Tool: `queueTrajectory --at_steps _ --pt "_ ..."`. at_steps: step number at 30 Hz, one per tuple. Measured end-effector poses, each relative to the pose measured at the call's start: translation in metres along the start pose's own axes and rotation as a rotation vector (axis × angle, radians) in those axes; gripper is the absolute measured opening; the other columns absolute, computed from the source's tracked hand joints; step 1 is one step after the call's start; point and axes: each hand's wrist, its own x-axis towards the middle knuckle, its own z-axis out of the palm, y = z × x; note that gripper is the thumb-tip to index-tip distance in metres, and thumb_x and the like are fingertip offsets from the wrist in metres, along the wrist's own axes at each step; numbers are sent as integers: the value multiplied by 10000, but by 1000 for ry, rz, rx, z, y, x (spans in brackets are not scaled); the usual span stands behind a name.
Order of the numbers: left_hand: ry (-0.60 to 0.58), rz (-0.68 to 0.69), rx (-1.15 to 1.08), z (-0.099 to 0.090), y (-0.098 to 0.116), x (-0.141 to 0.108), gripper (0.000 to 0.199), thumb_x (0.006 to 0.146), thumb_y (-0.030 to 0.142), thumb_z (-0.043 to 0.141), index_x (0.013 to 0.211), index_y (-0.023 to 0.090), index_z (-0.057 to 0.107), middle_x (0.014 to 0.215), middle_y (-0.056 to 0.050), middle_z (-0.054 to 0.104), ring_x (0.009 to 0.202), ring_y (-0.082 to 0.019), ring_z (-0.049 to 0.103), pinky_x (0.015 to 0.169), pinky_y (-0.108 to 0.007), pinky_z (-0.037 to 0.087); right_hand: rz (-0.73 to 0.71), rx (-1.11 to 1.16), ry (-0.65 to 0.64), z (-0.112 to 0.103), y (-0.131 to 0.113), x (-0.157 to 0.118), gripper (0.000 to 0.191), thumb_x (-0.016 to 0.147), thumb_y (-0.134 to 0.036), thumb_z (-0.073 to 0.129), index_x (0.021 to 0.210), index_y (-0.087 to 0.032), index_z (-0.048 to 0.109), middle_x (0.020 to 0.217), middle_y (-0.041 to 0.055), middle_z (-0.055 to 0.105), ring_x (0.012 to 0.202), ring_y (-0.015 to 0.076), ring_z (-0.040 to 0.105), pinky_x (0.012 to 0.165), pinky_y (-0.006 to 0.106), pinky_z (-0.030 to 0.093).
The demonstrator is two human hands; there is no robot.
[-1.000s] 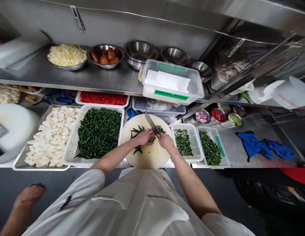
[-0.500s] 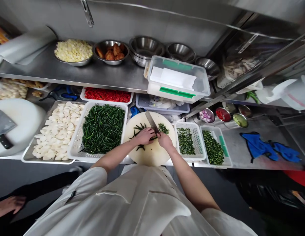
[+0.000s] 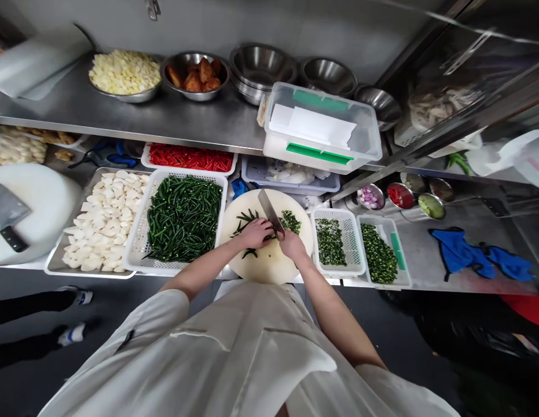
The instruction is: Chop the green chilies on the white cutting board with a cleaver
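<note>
My right hand is wrapped round the handle of a kitchen knife, its broad blade pointing away from me over a round white cutting board. Left of the blade, my left hand presses down with curled fingers on green chillies, whose ends stick out beneath it. More whole green chillies lie on the board past the left hand. Chopped green chilli is heaped to the right of the blade. A white basket of whole green chillies stands left of the board.
To the right are a white basket and a clear box with chopped chilli. A tray of white slices and another board with a cleaver lie left. A lidded plastic box overhangs the shelf edge. Someone's legs show lower left.
The view has shifted slightly, so the counter sits a little higher. Both hands stay at the board with the knife and chillies. The other person's hand at lower left has left view.
</note>
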Motion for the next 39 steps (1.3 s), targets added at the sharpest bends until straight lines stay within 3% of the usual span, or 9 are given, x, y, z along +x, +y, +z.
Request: queueTrajectory --at_steps 12,16,18,21,24,27,33,39 --pt "12 -8 -33 -5 0 -4 225 948 351 649 1121 238 739 1211 -106 651 1197 -294 553 1077 -448 464 -5 137 16 21 8 8 400 1110 -383 441 1171 -135 749 1143 177 786 1044 266 734 855 281 498" --pt "88 -103 -61 -11 -12 -6 378 976 398 639 1318 243 683 1313 -114 652 1277 -289 576 1129 -444 476 -60 278 24 17 30 13 346 1070 -399 506 1087 -180 774 1056 100 798 969 232 722 807 251 487" --pt "115 -188 -62 -10 -17 -12 589 972 493 654 1480 205 580 1451 -151 611 1408 -319 528 1209 -470 429 -34 302 48 16 47 8 352 1059 -420 510 1077 -184 771 1024 86 797 948 228 714 789 251 480" --pt "74 -241 -43 1 -11 -29 917 925 627 682 1644 140 386 1670 -201 434 1604 -370 326 1327 -524 265 12 297 54 16 71 -4 382 1063 -441 488 1101 -176 761 999 88 795 913 228 705 754 258 466" --pt "56 -287 8 17 10 -36 935 967 591 622 1704 138 269 1761 -192 275 1667 -378 163 1357 -587 144 -8 233 57 12 87 -15 373 1073 -415 474 1125 -182 760 1030 98 797 932 230 704 758 262 448" --pt "96 -375 60 31 31 -21 845 1032 504 516 1719 113 218 1770 -197 243 1675 -378 123 1354 -624 112 0 116 70 5 89 -20 367 1095 -403 455 1144 -192 752 1067 120 796 968 237 714 774 268 433" --pt "178 -461 98 30 40 18 814 1049 501 484 1717 113 226 1717 -202 369 1624 -385 278 1338 -599 159 39 9 33 -2 72 -24 404 1134 -394 374 1308 -180 669 1105 154 789 1021 265 738 828 299 453" --pt "89 -394 98 8 30 -9 875 990 615 583 1695 174 308 1659 -183 464 1478 -400 457 1242 -544 318 42 45 15 2 70 -25 393 1140 -394 365 1340 -183 629 1108 156 785 1040 277 750 858 319 478"
